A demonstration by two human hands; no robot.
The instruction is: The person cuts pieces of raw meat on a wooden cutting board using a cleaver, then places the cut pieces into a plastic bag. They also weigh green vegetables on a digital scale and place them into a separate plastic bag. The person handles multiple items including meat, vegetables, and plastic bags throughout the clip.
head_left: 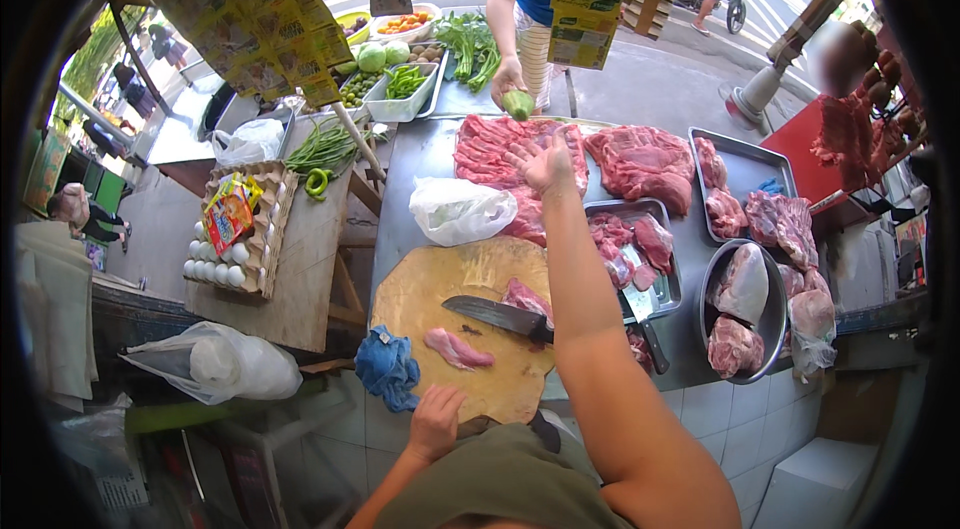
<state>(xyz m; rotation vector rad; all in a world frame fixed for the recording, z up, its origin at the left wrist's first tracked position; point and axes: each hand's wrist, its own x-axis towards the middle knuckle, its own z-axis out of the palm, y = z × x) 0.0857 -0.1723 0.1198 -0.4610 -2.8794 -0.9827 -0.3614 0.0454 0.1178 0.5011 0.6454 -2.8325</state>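
Note:
My right hand [543, 167] reaches far across the table, palm up with fingers spread, holding nothing. It is over a slab of raw red meat [487, 151]. Just beyond it, another person's hand [508, 75] holds out a green oblong vegetable [518, 105], apart from my fingers. My left hand [437, 421] rests at the near edge of a round wooden chopping board [410, 279], fingers loosely extended and empty. On the board lie a large dark-bladed knife [490, 313], a small strip of meat [458, 348] and another piece of meat [527, 299]. A crumpled blue cloth [388, 369] sits at its left.
A white plastic bag [460, 210] lies behind the board. Metal trays [677, 286] and a meat bowl [772, 329] stand to the right; a cleaver [645, 314] leans on one tray. Egg trays [275, 239] and vegetables [405, 81] are left. Packets [265, 14] hang overhead.

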